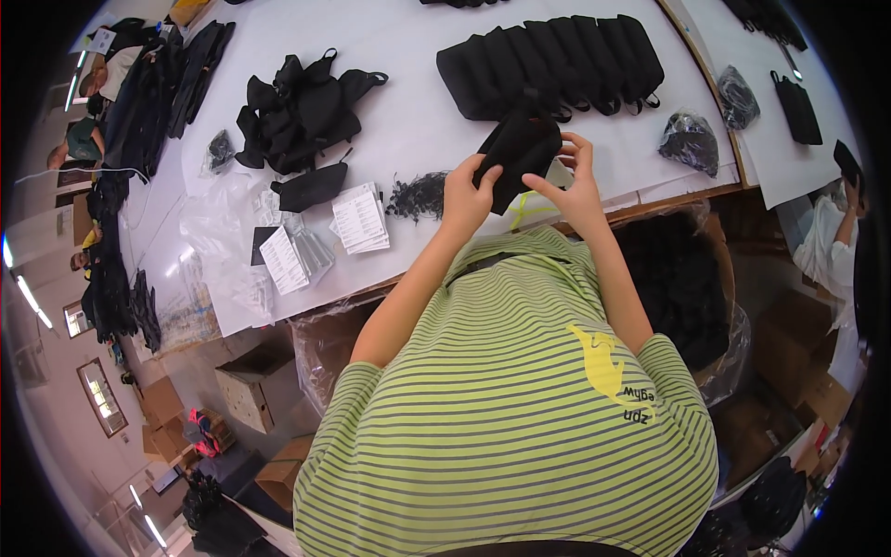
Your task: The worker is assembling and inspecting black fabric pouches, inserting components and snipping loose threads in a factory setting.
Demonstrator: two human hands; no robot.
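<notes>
Near the table's front edge I hold a black fabric pouch (520,153) tilted in front of me. My left hand (470,197) is closed on its left side, thumb on the cloth. Bent fingers of my right hand (577,190) meet the pouch's right edge, and that thumb reaches toward its lower part with a gap between. Behind it stands a row of black pouches (557,65) with small loops. A bunch of black cords or tags (418,195) lies beside my left hand. Farther left are printed white cards (360,218) and a single black pouch (313,187).
A loose heap of black pouches (302,116) lies at the back left, near clear plastic bags (223,232). Black items in a plastic bag (689,142) sit to the right. Below the table edge stands an open carton (719,269) of black goods. Another person's arm (846,213) shows far right.
</notes>
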